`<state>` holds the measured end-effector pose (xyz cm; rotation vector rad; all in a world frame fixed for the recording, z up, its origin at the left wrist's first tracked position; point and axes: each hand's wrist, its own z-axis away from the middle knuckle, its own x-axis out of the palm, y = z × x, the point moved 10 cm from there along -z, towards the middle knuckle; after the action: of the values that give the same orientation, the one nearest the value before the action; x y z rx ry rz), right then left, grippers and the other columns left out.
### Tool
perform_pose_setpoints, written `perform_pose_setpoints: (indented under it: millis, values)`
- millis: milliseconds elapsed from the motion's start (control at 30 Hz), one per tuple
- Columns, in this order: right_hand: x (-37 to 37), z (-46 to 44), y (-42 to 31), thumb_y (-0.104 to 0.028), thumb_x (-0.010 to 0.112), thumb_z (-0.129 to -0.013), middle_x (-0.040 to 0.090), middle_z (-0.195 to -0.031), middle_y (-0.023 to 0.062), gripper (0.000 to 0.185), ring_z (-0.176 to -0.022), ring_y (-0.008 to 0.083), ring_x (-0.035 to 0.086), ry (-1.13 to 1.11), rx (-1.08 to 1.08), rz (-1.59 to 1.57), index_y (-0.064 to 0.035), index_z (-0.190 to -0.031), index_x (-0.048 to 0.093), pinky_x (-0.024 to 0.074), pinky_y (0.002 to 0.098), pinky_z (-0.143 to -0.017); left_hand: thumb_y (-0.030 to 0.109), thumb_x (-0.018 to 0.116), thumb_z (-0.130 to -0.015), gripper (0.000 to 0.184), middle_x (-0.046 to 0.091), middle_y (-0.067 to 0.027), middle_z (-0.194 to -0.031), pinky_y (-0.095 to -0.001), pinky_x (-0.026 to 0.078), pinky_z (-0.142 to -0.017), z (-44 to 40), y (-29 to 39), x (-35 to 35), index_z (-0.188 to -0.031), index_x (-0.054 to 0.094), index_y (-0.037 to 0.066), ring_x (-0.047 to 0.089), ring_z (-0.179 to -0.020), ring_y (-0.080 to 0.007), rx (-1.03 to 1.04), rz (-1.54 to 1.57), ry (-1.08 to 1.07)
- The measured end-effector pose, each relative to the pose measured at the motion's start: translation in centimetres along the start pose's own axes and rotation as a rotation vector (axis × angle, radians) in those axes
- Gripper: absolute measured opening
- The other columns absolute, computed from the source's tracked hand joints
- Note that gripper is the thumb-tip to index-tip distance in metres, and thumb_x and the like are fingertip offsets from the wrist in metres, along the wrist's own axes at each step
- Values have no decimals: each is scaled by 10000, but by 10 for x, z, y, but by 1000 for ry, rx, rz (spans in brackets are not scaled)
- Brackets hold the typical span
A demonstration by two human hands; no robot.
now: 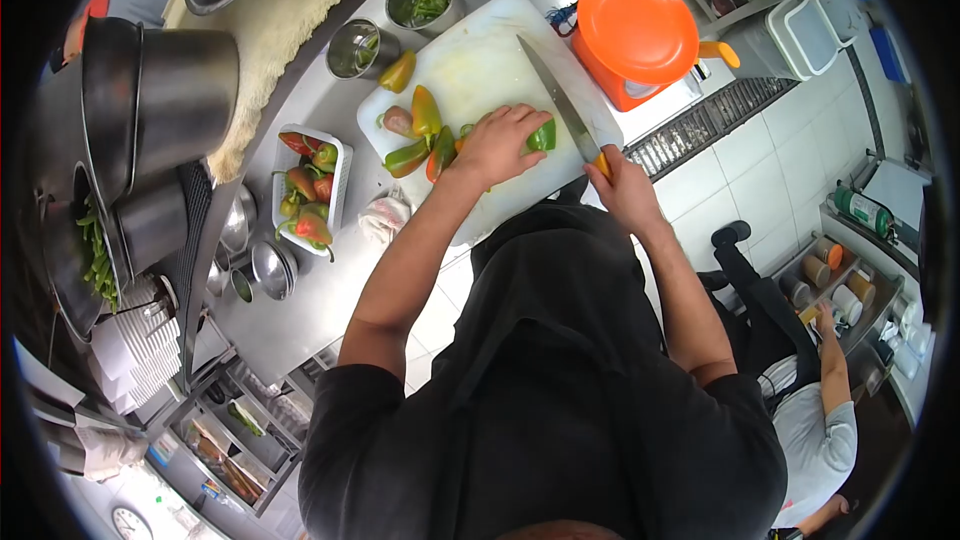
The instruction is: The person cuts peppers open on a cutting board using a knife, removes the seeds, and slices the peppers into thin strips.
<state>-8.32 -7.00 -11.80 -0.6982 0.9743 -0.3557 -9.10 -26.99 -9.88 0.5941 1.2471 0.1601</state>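
On the white cutting board (480,60), my left hand (492,148) is curled over a green bell pepper (542,135) and presses it to the board. My right hand (628,192) grips the yellow handle of a kitchen knife (560,100). Its long blade points away from me along the board's right side, just right of the pepper and apart from it. Several red, yellow and green peppers (426,112) lie together at the board's left, some partly hidden by my left hand and wrist.
An orange lidded container (638,28) stands right of the board. Metal pots of cut green pieces (425,2) stand behind it. A white basket (340,180) of peppers, a crumpled cloth (384,216) and steel bowls (272,268) are at left. Another person (815,430) works at a right-hand shelf.
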Motion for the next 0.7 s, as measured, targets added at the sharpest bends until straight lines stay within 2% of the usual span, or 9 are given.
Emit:
perform_pose_setpoints:
  millis: [100,200,333,433,533,700]
  values:
    - [-3,-3,-1,-345,696,-1043,728,-857,297,377,-842,515,716,0,-15,4,-6,-1185,609,556,592,-734,352,848,-906,625,646,-118,-1398,-466,532,-1093,-5,-19,-6,-1452,640,130,622,-1316,-355,-209,78,87]
    - [-3,-4,-1,-338,686,-1050,725,-842,290,364,-832,512,717,0,-28,37,-9,-1171,590,554,597,-727,364,852,-909,607,643,-120,-1396,-463,555,-1059,-2,-39,-26,-1431,657,123,645,-1282,-363,-386,70,354]
    - [-2,1,-2,-325,668,-1062,728,-825,274,338,-811,500,721,-3,-66,108,-11,-1125,558,557,596,-713,288,836,-934,397,668,-119,-1334,-444,576,-981,3,-40,-41,-1283,761,114,699,-1137,-325,-319,6,541]
    - [-4,3,-4,-317,662,-1067,732,-827,263,327,-800,493,721,-12,-72,145,-13,-1096,546,560,590,-705,226,823,-945,301,710,-112,-1207,-429,587,-916,0,-49,-33,-1217,792,101,717,-1037,-307,-291,113,491]
    - [-8,3,-4,-310,663,-1065,730,-832,257,317,-798,490,718,2,-93,158,-16,-1091,546,560,582,-701,161,815,-923,252,731,-110,-1154,-453,577,-965,-5,-59,-29,-1169,808,107,709,-1065,-356,-340,243,459]
    - [-12,6,-3,-310,663,-1065,723,-834,251,308,-800,484,715,9,-110,174,-24,-1101,554,555,571,-696,151,812,-917,299,731,-115,-1155,-453,581,-933,-21,-56,-31,-1214,788,120,720,-1054,-347,-335,123,362]
